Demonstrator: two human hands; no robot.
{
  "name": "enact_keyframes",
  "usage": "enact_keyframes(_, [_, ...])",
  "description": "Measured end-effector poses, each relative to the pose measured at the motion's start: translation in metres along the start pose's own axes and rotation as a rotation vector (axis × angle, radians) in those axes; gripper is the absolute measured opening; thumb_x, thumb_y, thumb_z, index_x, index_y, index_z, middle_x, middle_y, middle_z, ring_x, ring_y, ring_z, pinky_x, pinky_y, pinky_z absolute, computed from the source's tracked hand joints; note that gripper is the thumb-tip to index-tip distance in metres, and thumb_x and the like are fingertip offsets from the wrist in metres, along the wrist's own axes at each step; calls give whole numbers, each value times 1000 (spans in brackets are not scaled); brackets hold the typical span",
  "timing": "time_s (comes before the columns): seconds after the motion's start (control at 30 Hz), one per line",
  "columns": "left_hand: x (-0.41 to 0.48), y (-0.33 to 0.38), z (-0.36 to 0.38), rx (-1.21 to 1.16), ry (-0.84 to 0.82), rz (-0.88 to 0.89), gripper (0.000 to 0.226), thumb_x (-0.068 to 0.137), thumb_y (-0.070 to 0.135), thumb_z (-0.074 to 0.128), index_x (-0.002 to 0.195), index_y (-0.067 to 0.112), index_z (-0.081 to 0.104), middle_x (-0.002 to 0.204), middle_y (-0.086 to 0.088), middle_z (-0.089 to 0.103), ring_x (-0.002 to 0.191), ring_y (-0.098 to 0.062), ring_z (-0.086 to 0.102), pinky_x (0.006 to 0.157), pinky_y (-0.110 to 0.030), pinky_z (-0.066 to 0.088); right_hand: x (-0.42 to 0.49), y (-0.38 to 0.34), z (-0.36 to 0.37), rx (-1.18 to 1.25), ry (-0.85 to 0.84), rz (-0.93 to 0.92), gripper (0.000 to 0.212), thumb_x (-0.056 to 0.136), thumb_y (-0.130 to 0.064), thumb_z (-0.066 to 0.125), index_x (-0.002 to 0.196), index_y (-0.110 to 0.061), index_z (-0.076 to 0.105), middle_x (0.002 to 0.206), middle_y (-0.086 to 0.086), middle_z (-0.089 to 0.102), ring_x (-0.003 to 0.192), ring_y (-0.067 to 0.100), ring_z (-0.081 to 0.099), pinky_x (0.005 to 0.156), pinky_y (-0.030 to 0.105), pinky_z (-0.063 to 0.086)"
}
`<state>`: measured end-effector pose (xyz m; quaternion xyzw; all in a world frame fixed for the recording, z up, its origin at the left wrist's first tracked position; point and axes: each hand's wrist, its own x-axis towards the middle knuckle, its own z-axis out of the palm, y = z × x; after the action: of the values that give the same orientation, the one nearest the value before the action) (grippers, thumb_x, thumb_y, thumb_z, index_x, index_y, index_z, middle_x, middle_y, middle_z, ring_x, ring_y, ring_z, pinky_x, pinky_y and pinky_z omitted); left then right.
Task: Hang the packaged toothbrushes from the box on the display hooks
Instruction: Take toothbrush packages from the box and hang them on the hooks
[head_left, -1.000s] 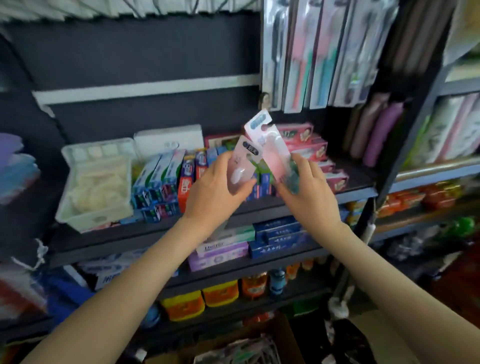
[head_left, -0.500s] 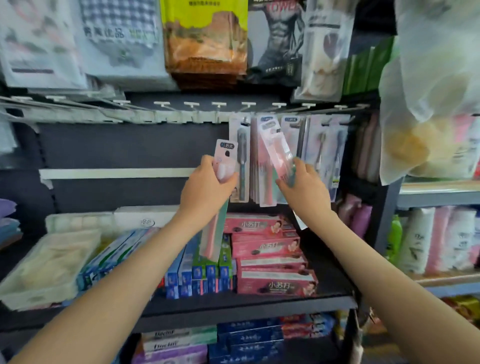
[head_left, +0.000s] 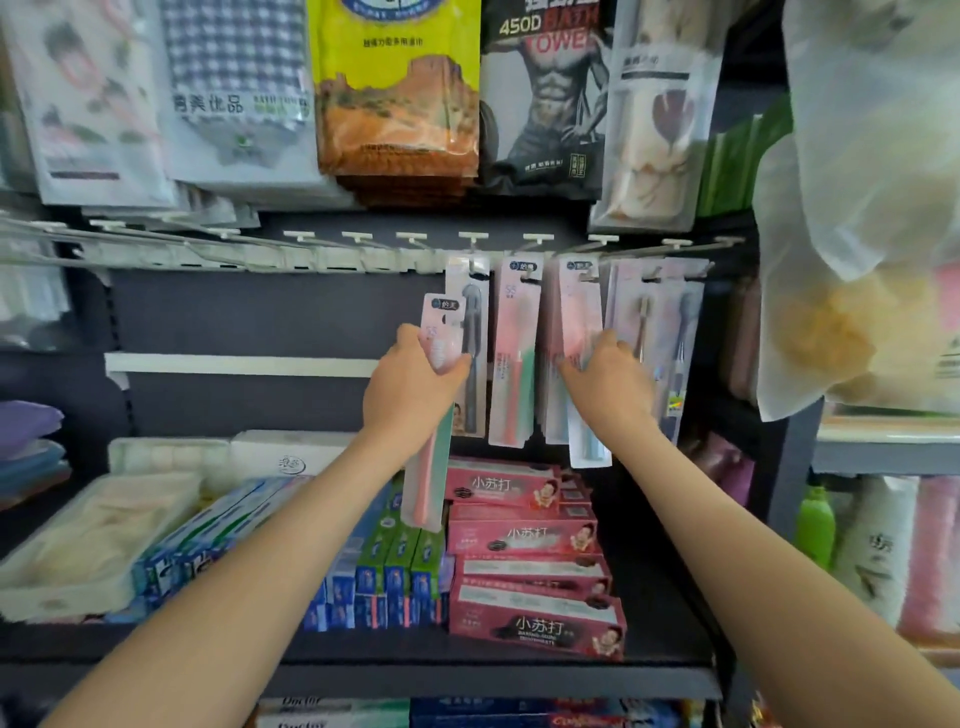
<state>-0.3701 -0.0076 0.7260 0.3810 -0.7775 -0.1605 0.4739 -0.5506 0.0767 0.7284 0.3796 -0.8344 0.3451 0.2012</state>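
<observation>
My left hand (head_left: 415, 387) grips a pink and green packaged toothbrush (head_left: 434, 462) upright, its top just below and left of the hanging packs. My right hand (head_left: 608, 387) holds a pink packaged toothbrush (head_left: 581, 312) whose top sits up at a display hook (head_left: 587, 273). More toothbrush packs (head_left: 514, 353) hang from the neighbouring hooks between and right of my hands. A row of bare white hooks (head_left: 358, 240) runs to the left. The box is out of view.
Pink toothpaste cartons (head_left: 524, 551) and blue and green ones (head_left: 395, 566) fill the shelf below. A white tray (head_left: 93, 525) stands at left. Bagged goods (head_left: 400, 93) hang above the hooks; a translucent plastic bag (head_left: 862, 208) hangs at right.
The view rose from the lower shelves to the hook row. Both hands lifted their packs; the right one moved its pack rightward up to a hook among the hanging packs.
</observation>
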Motion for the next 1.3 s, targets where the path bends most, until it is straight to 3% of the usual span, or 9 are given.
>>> enact_keyframes(0.37, [-22, 9, 3, -35, -52, -15, 48, 88, 49, 62, 114, 14, 43, 96, 1, 52, 85, -24, 56, 68, -33, 45, -4, -7, 15, 68, -48, 24, 67, 93, -43, 57, 135, 0, 28, 131, 19, 46, 111, 36, 53, 72, 39, 41])
enact_keyframes(0.5, [-25, 12, 4, -137, -64, -56, 47, 85, 50, 65, 107, 14, 44, 96, 2, 55, 86, -21, 56, 68, -31, 43, -47, -9, 14, 344, 95, -190, 65, 95, -36, 55, 143, -2, 27, 136, 17, 44, 123, 30, 45, 92, 37, 41])
enact_keyframes(0.6, [-24, 17, 3, -200, -63, -77, 50, 83, 50, 66, 107, 11, 47, 93, -2, 58, 84, -22, 58, 66, -32, 43, -83, -18, 12, 550, -79, -348, 58, 96, -34, 53, 145, -15, 28, 124, 7, 53, 101, 18, 58, 87, 39, 51])
enact_keyframes(0.7, [-20, 24, 1, -357, -90, -169, 50, 79, 46, 71, 104, 10, 48, 93, -2, 58, 84, -22, 61, 72, -37, 53, -107, -23, 19, 495, -168, -437, 63, 96, -32, 54, 148, -25, 20, 115, 4, 59, 80, 17, 64, 71, 43, 55])
enact_keyframes(0.83, [-17, 45, -5, -631, -194, -300, 54, 64, 48, 73, 104, 16, 55, 100, -6, 67, 87, -23, 68, 78, -47, 59, -104, -24, 25, 455, -64, -410, 71, 98, -16, 51, 153, -25, 7, 142, 9, 46, 105, 30, 60, 67, 41, 51])
enact_keyframes(0.93, [-12, 57, -6, -624, -235, -276, 62, 63, 52, 69, 110, 14, 58, 104, -7, 67, 88, -23, 68, 76, -44, 60, -97, -28, 20, 361, 56, -385, 72, 97, -16, 52, 154, -24, 7, 131, 9, 46, 101, 29, 54, 64, 32, 38])
enact_keyframes(1.07, [-10, 63, -4, -699, -374, -219, 22, 86, 39, 69, 95, 21, 60, 99, -4, 70, 90, -20, 68, 78, -38, 59, -88, -26, 9, 237, 112, -343, 76, 93, -18, 57, 153, -15, 11, 127, 12, 43, 111, 29, 47, 76, 36, 45])
enact_keyframes(1.2, [-9, 63, 2, -723, -429, -144, 45, 89, 52, 59, 117, 17, 58, 112, -1, 68, 101, -14, 65, 89, -35, 54, -71, -15, -3, 190, 53, -283, 72, 93, -23, 55, 152, -12, 15, 129, 13, 46, 109, 32, 50, 73, 36, 44])
enact_keyframes(1.3, [-6, 54, 7, -446, -293, -14, 62, 94, 55, 48, 141, 16, 38, 134, 1, 52, 122, -18, 50, 99, -32, 40, -56, -2, -11, 142, -7, -172, 71, 95, -32, 52, 151, -11, 14, 134, 17, 45, 110, 36, 53, 73, 38, 43])
